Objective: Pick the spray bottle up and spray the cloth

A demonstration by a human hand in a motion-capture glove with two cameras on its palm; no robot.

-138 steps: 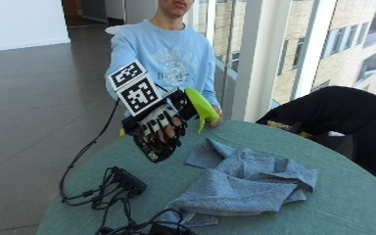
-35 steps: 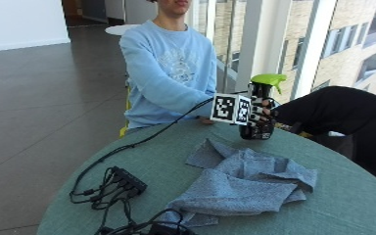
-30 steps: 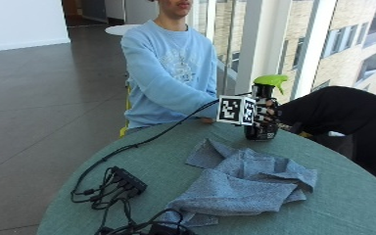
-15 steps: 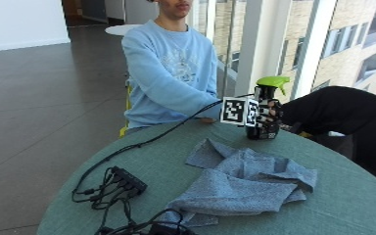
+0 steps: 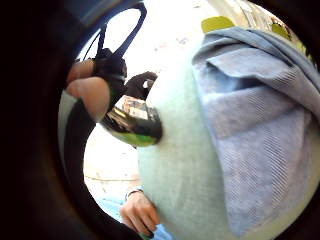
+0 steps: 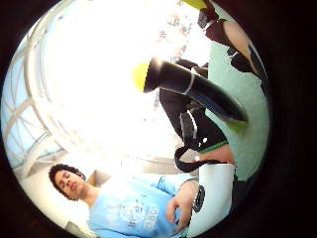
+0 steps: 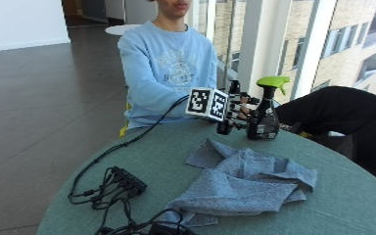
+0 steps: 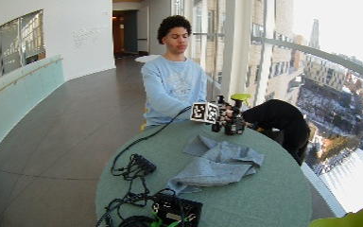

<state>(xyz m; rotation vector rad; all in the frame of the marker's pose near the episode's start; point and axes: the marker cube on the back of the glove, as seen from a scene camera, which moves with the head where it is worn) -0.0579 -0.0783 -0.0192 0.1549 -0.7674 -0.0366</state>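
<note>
The round green table (image 7: 175,147) takes up most of the space in front of the seated person, whose light blue sweater (image 7: 168,68) shows behind it. A crumpled grey-blue cloth (image 7: 246,183) lies near the middle of the table, bunched into folds and spread toward the side away from the person. A tangle of black cables with a power strip (image 7: 119,183) sits near the table's edge, well apart from the cloth. The spray bottle (image 7: 264,120) stands upright on the table at the person's side, beyond the cloth, its dark body topped by 1 bright green trigger head. The gloved right hand (image 7: 235,111) is right beside the bottle, fingers reaching toward its body; whether they are touching or curled round it, I cannot tell. The bare hand (image 5: 140,212) rests at the table's edge close to the person.
</note>
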